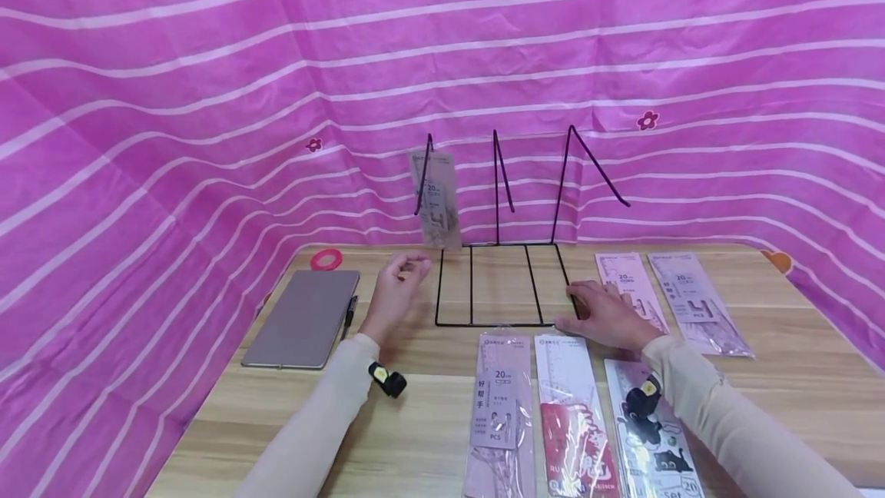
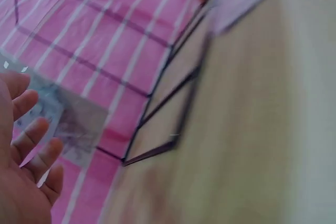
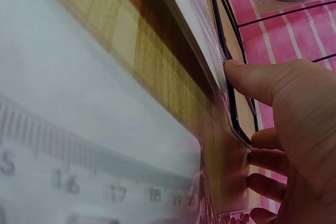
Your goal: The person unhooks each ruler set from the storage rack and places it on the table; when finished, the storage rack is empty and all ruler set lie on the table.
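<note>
A black wire display rack [image 1: 499, 324] stands on the table, with three upright hooks at its back. From the left hook hangs a packaged ruler set [image 1: 439, 202]. My left hand [image 1: 401, 283] is in the air by the rack's left side, fingers loosely bent and holding nothing; the left wrist view shows its fingers [image 2: 37, 140] spread, with the hung packet behind them. At the rack's front right corner, my right hand [image 1: 608, 313] grips the wire. In the right wrist view its thumb [image 3: 244, 74] lies on the bar and the other fingers bend near the corner.
Three ruler packs lie in front: a pink one [image 1: 502, 406], a white-and-red one [image 1: 577, 421] and a black-cat one [image 1: 653, 436]. Two more pink packs [image 1: 625, 271] [image 1: 698, 302] lie at right. A grey notebook [image 1: 302, 319], pen [image 1: 349, 317] and red tape ring [image 1: 326, 259] are at left.
</note>
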A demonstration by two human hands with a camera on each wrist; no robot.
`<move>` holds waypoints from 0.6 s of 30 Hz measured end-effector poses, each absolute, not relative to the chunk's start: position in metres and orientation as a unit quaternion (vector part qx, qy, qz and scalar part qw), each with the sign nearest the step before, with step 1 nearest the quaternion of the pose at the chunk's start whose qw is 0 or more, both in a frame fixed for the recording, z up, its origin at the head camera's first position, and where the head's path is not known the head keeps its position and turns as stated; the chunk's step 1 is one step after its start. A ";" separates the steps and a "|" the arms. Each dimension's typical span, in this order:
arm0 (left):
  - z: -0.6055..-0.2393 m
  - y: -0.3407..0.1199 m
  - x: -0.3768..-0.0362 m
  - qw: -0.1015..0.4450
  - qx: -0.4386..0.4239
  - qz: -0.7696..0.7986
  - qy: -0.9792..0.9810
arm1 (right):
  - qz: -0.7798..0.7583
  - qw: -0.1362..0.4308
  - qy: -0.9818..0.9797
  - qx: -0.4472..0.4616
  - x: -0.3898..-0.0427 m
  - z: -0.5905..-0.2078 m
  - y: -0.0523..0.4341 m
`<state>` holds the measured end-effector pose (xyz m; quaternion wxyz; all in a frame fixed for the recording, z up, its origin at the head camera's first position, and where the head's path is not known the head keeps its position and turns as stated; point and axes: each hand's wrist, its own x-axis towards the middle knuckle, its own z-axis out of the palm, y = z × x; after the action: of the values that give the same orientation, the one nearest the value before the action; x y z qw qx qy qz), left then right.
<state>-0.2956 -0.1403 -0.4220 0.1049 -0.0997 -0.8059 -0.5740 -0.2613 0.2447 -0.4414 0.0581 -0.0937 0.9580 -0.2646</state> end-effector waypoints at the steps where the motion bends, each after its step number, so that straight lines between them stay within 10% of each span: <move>1: -0.419 -0.140 -0.302 0.101 -0.093 -0.578 -0.805 | -0.266 0.060 0.958 -0.093 -0.261 -0.441 0.245; 18: -0.393 -0.136 -0.368 0.062 -0.104 -0.606 -0.786 | -0.273 0.062 0.956 -0.083 -0.261 -0.442 0.243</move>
<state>-0.3684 -0.1358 -0.3929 0.0615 -0.1041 -0.7864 -0.6058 -0.2605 0.2431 -0.4416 0.0623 -0.0828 0.9564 -0.2729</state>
